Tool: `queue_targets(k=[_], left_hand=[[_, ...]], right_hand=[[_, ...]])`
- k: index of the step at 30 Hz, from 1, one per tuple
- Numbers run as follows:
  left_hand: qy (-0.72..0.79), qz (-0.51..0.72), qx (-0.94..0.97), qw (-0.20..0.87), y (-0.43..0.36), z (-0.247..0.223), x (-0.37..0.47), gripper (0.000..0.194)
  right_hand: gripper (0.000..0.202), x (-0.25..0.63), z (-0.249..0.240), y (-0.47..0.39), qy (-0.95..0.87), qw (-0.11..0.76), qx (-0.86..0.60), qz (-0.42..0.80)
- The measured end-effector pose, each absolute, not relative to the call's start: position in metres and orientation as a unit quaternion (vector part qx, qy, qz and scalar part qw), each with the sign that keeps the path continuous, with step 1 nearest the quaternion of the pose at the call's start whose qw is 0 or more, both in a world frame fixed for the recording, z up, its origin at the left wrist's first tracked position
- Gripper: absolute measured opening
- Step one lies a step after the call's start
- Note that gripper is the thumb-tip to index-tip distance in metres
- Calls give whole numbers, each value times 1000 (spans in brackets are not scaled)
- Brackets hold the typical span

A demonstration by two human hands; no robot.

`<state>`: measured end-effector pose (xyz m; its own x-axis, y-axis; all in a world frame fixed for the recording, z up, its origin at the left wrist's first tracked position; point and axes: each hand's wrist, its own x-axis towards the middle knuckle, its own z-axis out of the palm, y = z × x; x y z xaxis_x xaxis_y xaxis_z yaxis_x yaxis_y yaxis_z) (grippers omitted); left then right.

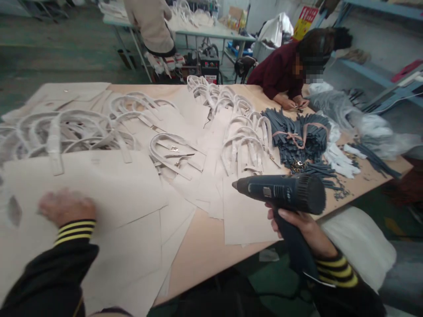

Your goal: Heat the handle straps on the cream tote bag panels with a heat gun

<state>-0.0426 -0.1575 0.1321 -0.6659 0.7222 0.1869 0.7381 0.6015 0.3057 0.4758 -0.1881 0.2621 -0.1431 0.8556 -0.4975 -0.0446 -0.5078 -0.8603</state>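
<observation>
My right hand [297, 222] is wrapped around the grip of a dark blue heat gun [280, 189], its tapered nozzle pointing left above the table. On the left, my left hand [68, 206] is over a cream bag panel [132, 187], close to or touching it. Motion smears its fingers, so I cannot tell their pose. Just beyond that hand, a cream strap [54, 143] lies across the panel's upper edge. Looped bag handles [172, 143] with small metal buckles rest on further cream panels in the middle. Below the heat gun's nozzle lies another flat panel [246, 222].
On the right of the wooden table [188, 259] lie bundled dark grey strips [292, 136], white strips [340, 160] and clear plastic bags [350, 110]. A co-worker in maroon [276, 70] leans over the far right edge. Another person [150, 26] is near a table behind.
</observation>
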Motion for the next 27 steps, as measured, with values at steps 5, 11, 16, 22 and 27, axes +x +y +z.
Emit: queue_targets(k=[5, 11, 16, 22, 27], left_hand=[[-722, -247, -614, -201, -163, 74, 155, 22], [-725, -99, -618, -286, -160, 37, 303, 32], [-755, -10, -597, -269, -150, 36, 321, 43], [-764, -58, -554, -326, -150, 38, 316, 20], [-750, -177, -550, -321, -158, 33, 292, 15]], right_hand=[[32, 462, 235, -156, -370, 376, -537, 659], [34, 502, 241, -161, -395, 368, -563, 625], [32, 523, 242, -162, -386, 371, -554, 637], [31, 545, 241, -166, -397, 387, -578, 599], [30, 594, 255, -192, -345, 412, -609, 583]])
